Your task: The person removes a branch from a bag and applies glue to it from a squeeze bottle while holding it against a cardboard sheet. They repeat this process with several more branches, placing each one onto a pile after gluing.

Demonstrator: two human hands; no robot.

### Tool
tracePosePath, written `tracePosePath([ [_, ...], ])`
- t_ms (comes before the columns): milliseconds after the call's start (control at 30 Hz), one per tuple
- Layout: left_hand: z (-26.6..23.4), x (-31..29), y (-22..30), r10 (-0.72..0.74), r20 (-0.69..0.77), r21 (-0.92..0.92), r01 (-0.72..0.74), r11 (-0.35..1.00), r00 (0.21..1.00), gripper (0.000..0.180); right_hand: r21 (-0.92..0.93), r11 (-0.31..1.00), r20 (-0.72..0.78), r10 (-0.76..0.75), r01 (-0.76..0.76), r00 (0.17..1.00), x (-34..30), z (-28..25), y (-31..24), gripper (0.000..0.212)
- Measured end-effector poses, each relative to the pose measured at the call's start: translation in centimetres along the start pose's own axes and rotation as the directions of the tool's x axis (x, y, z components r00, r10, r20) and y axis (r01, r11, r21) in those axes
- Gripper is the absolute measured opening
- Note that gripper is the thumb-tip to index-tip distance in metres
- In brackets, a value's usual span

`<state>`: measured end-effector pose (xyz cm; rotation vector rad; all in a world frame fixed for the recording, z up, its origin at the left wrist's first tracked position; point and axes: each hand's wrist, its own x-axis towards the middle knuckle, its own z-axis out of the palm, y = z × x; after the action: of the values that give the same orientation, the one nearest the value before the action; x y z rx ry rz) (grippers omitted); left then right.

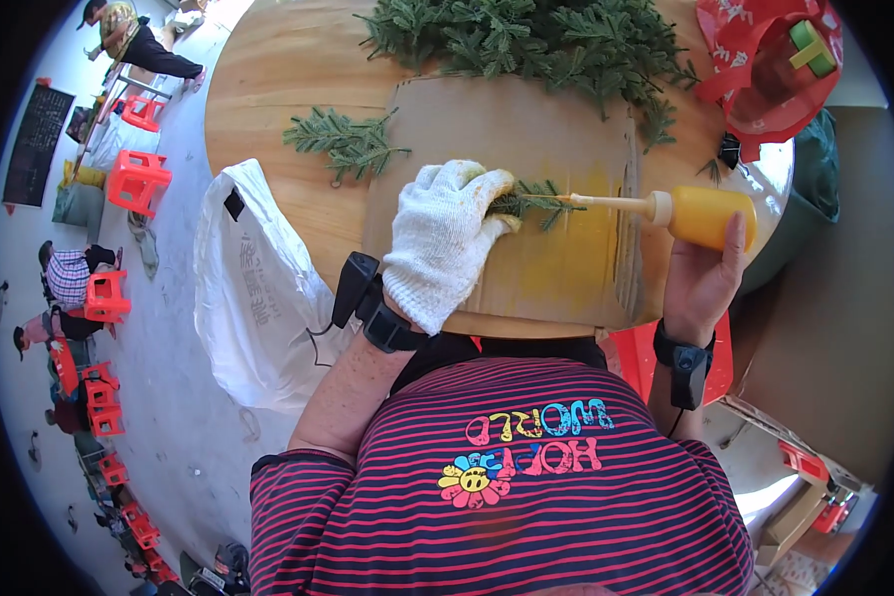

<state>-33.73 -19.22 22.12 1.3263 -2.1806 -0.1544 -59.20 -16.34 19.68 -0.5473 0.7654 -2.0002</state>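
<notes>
My left hand (442,238), in a white knit glove with yellow stains, is closed on a small green artificial fir sprig (540,205) held over the cardboard sheet (502,114). The sprig's tip points right. My bare right hand (703,283) grips a yellow squeeze bottle (713,217), tipped on its side with its long, thin nozzle toward the left. The nozzle's end is at the sprig's tip; whether they touch I cannot tell. Yellow smears mark the cardboard beneath. The sprig's other end is hidden in the glove.
A heap of fir sprigs (526,40) lies beyond the cardboard on the round wooden table (258,74). One loose sprig (346,141) rests at its left. A white bag (258,288) hangs at the left edge, a red bag (765,70) sits far right. People and red stools stand farther left.
</notes>
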Motion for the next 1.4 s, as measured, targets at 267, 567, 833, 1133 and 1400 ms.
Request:
tracePosePath([
  [267, 0.2, 0.0, -0.2, 0.006, -0.001, 0.005, -0.006, 1.000, 1.000, 0.038, -0.035, 0.999, 0.048, 0.022, -0.020, 0.999, -0.3, 0.7, 0.8, 0.029],
  [567, 0.1, 0.0, -0.1, 0.008, 0.016, 0.010, -0.008, 1.000, 1.000, 0.037, -0.060, 0.998, 0.039, -0.011, 0.014, 0.999, -0.6, 0.8, 1.0, 0.029],
  [833, 0.2, 0.0, -0.1, 0.012, 0.029, 0.022, -0.012, 1.000, 1.000, 0.036, -0.192, 0.971, 0.093, -0.128, 0.144, 0.987, -0.7, 0.9, 0.5, 0.029],
  [1133, 0.2, -0.1, -0.3, 0.025, 0.013, 0.003, -0.025, 1.000, 1.000, 0.035, -0.169, 0.971, 0.146, -0.147, 0.172, 0.978, -0.7, 1.8, -0.7, 0.030],
  [1400, 0.3, -0.2, -0.2, 0.049, -0.010, 0.035, -0.049, 0.998, 0.999, 0.032, -0.200, 0.960, 0.161, -0.165, 0.195, 0.973, -0.5, 2.4, -0.6, 0.031],
])
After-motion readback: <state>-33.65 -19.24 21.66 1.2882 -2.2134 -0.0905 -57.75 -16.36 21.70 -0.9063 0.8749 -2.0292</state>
